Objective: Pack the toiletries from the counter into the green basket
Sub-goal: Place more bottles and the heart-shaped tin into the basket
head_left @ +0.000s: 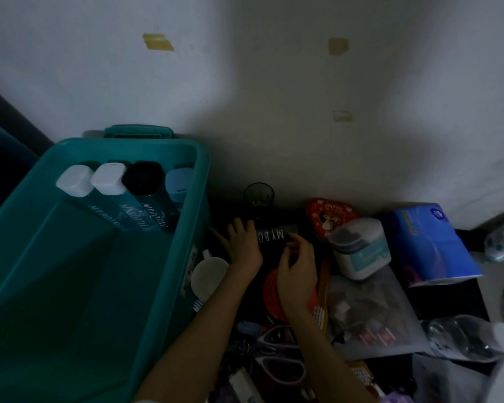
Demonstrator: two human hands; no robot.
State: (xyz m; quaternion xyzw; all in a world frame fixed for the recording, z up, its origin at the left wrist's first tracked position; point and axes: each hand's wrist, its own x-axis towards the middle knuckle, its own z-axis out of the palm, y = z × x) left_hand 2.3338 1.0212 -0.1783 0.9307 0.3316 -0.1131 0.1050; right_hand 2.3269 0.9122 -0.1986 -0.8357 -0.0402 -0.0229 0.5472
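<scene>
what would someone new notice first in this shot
The big green basket fills the left side, with four capped bottles in a row at its far end. Right of it, the left hand and right hand hold a dark bottle over the cluttered counter. A blue tissue pack sits far right.

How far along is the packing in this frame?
Done: four bottles stand in the green basket. In hand: left hand and right hand hold a dark bottle lying on the counter. Left: the lidded tub and blue tissue pack sit outside it.
</scene>
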